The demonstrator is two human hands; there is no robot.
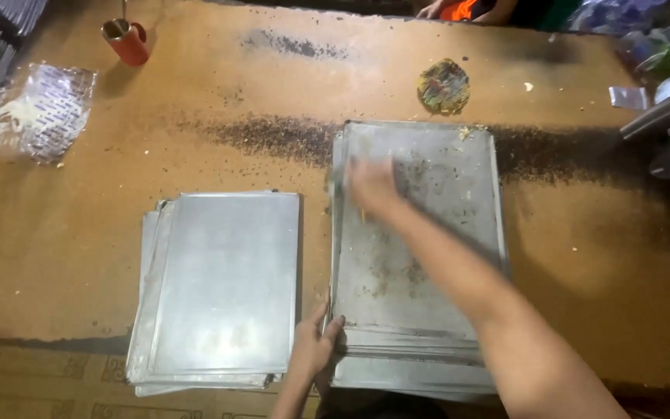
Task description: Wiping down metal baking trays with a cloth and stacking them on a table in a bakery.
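Two stacks of flat grey metal trays lie on a brown table (71, 233). The right stack (443, 233) has a top tray speckled with dark crumbs. My right hand (371, 185) is blurred and lies flat on that tray's far left part; whether it holds a cloth I cannot tell. My left hand (316, 345) grips the near left corner of the right stack. The left stack (222, 287) has a clean top tray and nothing touches it.
A red cylindrical cup (126, 40) stands at the far left. A clear crumpled plastic bag (36, 112) lies left. A round colourful pad (443, 85) sits behind the trays. Dark crumbs streak the table. Another person's hand (459, 9) shows at the far edge. Clutter and a metal tube (661, 116) fill the right.
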